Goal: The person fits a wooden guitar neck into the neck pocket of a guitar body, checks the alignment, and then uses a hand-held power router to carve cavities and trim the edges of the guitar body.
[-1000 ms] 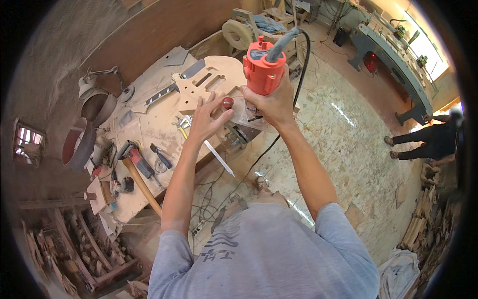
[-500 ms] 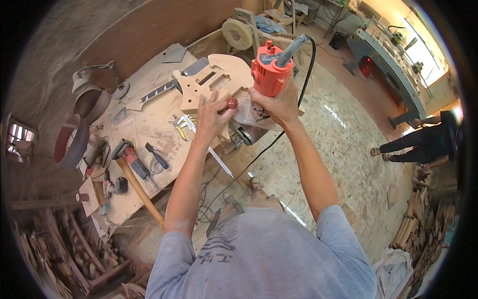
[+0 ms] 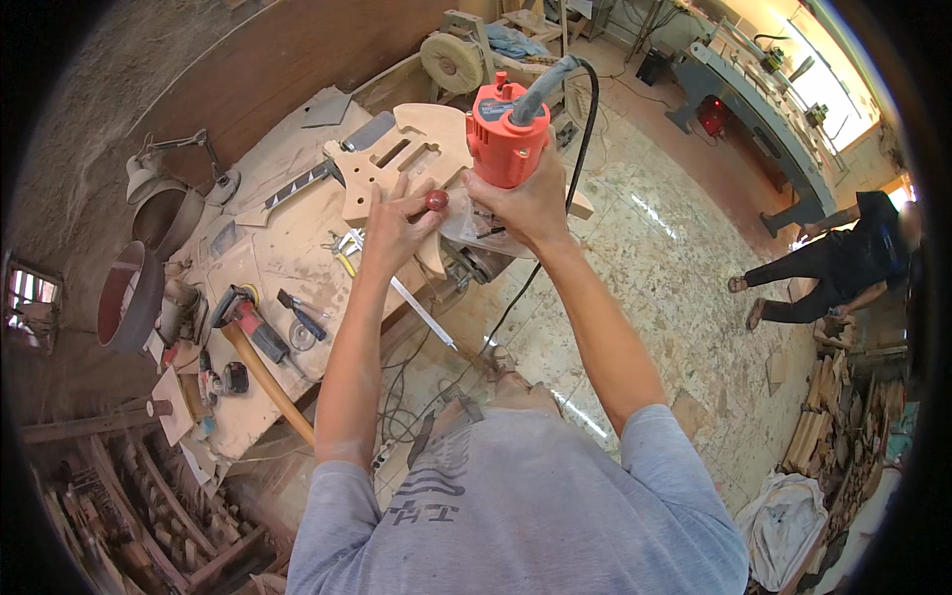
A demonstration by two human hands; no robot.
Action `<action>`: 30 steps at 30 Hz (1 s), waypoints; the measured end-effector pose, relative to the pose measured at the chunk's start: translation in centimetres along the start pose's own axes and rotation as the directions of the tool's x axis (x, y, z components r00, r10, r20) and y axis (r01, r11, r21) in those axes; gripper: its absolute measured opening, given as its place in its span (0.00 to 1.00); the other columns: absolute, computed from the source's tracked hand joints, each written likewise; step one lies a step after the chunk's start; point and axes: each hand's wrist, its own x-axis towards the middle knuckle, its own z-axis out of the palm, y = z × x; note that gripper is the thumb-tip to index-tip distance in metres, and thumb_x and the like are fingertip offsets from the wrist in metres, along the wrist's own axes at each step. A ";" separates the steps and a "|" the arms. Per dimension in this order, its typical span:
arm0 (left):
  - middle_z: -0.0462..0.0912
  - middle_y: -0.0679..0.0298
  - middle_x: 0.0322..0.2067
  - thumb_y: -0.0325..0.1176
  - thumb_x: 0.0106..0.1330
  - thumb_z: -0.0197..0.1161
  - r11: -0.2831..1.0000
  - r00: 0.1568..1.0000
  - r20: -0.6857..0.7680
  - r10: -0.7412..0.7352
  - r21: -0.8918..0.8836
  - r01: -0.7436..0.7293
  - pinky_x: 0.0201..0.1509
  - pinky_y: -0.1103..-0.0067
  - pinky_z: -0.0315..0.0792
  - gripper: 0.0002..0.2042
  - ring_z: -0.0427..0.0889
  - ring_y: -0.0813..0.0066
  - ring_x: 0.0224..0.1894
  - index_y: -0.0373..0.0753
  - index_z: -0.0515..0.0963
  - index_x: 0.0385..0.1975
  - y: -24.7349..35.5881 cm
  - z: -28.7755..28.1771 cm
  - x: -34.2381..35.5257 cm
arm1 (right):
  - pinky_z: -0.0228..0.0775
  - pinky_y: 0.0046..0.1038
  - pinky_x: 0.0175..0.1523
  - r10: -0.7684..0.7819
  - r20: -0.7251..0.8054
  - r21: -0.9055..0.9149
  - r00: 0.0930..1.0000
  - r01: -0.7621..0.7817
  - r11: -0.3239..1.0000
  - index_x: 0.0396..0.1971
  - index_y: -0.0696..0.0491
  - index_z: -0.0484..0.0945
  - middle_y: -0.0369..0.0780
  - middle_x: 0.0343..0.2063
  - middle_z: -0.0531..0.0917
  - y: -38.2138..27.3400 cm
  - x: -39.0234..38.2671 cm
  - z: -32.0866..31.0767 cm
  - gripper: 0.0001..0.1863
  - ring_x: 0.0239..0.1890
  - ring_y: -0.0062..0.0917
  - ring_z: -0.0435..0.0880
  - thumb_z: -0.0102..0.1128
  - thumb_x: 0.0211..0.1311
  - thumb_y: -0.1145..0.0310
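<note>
My right hand (image 3: 526, 206) is wrapped around the lower part of an orange-red router (image 3: 504, 137), held upright at the right edge of a pale wooden guitar body (image 3: 369, 171). A clear plastic base plate (image 3: 461, 220) shows beneath the router. My left hand (image 3: 397, 223) closes on a round dark red knob (image 3: 436, 200) beside the router, its fingertips resting at the guitar body's surface. The cutting bit is hidden by my right hand. Near my left wrist, yellow-handled pliers (image 3: 344, 260) and a long caliper (image 3: 421, 315) lie at the bench edge.
The workbench (image 3: 260, 327) also carries a guitar neck (image 3: 295, 186), a red angle grinder (image 3: 260, 332), a cordless drill (image 3: 226, 379) and a desk lamp (image 3: 198, 149). The router's black cord (image 3: 585, 149) hangs toward the floor. A person (image 3: 843, 260) stands at the right.
The whole view has shifted, so the bench, router and hands sit slightly further left. Both hands keep their holds. The person at the right has shifted stance, legs now wider apart.
</note>
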 end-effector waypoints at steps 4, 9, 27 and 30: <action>0.83 0.67 0.65 0.49 0.67 0.71 1.000 1.000 -0.002 -0.008 0.000 0.008 0.83 0.41 0.37 0.17 0.64 0.50 0.78 0.55 0.89 0.53 -0.1 -0.2 0.0 | 0.81 0.38 0.52 -0.030 -0.011 -0.055 0.999 0.029 0.998 0.54 0.57 0.71 0.46 0.45 0.85 0.0 -0.1 0.3 0.40 0.46 0.37 0.90 0.84 0.41 0.62; 0.83 0.69 0.64 0.51 0.67 0.71 0.999 0.999 -0.029 -0.017 0.026 0.018 0.82 0.39 0.38 0.17 0.65 0.49 0.78 0.56 0.90 0.52 -0.1 -0.2 0.1 | 0.81 0.38 0.52 -0.024 0.005 -0.082 1.000 0.025 0.996 0.55 0.57 0.70 0.47 0.45 0.86 0.0 0.2 0.0 0.42 0.46 0.38 0.90 0.84 0.41 0.61; 0.84 0.73 0.63 0.51 0.66 0.72 0.993 0.998 -0.048 -0.029 0.115 0.034 0.82 0.39 0.40 0.17 0.65 0.49 0.78 0.59 0.90 0.52 0.7 0.7 0.2 | 0.79 0.37 0.54 0.038 0.050 -0.077 0.998 -0.035 0.996 0.58 0.55 0.70 0.44 0.48 0.86 0.4 0.4 -1.1 0.43 0.48 0.36 0.89 0.83 0.42 0.60; 0.83 0.73 0.64 0.49 0.66 0.72 0.989 0.997 -0.043 -0.068 0.132 0.073 0.82 0.40 0.41 0.16 0.65 0.51 0.78 0.58 0.89 0.53 1.4 0.7 0.5 | 0.80 0.37 0.54 0.034 0.072 -0.075 0.997 -0.028 0.997 0.58 0.55 0.70 0.44 0.48 0.86 1.0 1.0 -1.5 0.43 0.48 0.35 0.89 0.84 0.43 0.59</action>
